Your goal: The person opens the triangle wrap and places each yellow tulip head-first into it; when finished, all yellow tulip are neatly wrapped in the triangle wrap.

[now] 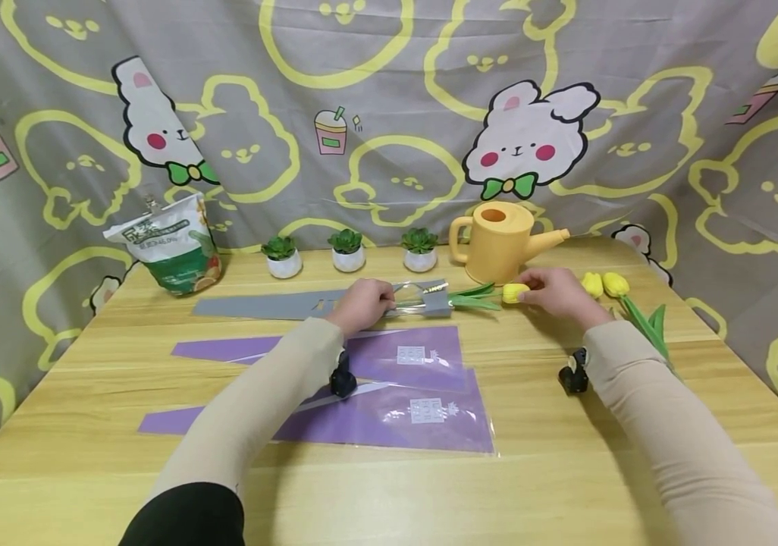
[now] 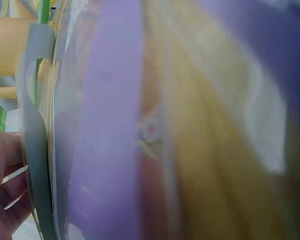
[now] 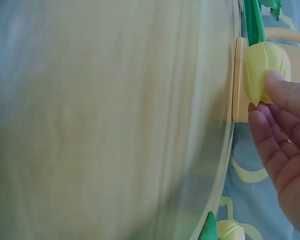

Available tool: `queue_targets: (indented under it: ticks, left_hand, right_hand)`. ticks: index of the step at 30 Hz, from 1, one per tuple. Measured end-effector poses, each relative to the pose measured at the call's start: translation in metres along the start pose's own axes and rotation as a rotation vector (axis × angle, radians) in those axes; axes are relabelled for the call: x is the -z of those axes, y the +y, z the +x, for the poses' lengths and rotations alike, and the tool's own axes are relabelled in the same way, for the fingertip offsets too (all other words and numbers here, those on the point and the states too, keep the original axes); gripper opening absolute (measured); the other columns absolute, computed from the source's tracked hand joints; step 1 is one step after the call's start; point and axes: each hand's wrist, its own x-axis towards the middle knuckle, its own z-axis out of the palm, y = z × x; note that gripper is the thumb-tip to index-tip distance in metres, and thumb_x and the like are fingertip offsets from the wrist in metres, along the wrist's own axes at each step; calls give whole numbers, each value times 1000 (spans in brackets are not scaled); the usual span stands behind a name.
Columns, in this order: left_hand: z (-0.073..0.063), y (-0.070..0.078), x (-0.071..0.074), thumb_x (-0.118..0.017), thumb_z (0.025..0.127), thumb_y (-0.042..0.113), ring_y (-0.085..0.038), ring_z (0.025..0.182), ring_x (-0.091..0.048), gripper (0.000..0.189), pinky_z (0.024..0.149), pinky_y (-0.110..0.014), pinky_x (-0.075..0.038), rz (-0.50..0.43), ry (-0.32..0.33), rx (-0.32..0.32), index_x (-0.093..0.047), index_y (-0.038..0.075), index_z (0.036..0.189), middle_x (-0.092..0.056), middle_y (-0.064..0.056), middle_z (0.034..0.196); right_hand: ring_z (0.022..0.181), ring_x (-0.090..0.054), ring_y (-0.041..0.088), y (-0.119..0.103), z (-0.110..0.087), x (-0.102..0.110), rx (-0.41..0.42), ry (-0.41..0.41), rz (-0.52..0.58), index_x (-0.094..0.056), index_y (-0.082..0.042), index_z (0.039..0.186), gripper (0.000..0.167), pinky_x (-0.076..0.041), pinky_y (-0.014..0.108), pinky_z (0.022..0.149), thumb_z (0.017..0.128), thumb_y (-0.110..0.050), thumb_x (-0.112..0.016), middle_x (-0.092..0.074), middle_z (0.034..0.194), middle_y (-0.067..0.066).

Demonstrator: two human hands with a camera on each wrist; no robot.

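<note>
My right hand [image 1: 556,292] pinches the yellow head of an artificial tulip [image 1: 513,293] between thumb and fingers, which shows closely in the right wrist view [image 3: 267,70]. The tulip's green leaves [image 1: 474,297] reach into the open end of a grey flower sleeve [image 1: 266,303] with a clear window. At that window my left hand [image 1: 365,303] grips the sleeve; in the left wrist view its fingers [image 2: 10,190] are at the grey edge [image 2: 37,150], with the green stem showing through. Nearer to me lie two purple flower sleeves [image 1: 375,428], overlapping.
Two more yellow tulips [image 1: 614,285] lie to the right, partly behind my right arm. Along the back stand a yellow watering can [image 1: 498,243], three small potted succulents [image 1: 348,254] and a white-and-green bag [image 1: 177,250]. A patterned curtain [image 1: 389,98] hangs behind the wooden table [image 1: 389,500].
</note>
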Motion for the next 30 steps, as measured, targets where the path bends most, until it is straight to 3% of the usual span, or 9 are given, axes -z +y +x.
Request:
queue_targets:
  ticks: [8,22,30]
  left_hand:
    - [2,0,-1,-62,89,13,-15,73,-58,10,72,-31,-48,-32,28,-4,-69,9,82,-67,-2,83]
    - [3,0,0,-61,90,14,-15,71,-55,10,68,-30,-46,-60,34,-13,-69,9,85,-66,-2,82]
    - [3,-2,-2,-62,89,15,-16,73,-57,10,70,-31,-47,-65,66,-24,-69,10,82,-66,-1,81]
  right_hand:
    - [93,-54,28,-7,2,-3,-3,50,50,-64,0,103,20,-40,39,83,87,-11,-64,-63,99,17]
    - [79,-54,17,-27,18,-26,-16,38,208,-63,4,102,22,-46,23,67,83,-5,-66,-62,94,16]
    - [78,-55,15,-37,24,-37,-56,29,290,-62,5,105,25,-51,26,68,82,-3,-67,-62,96,16]
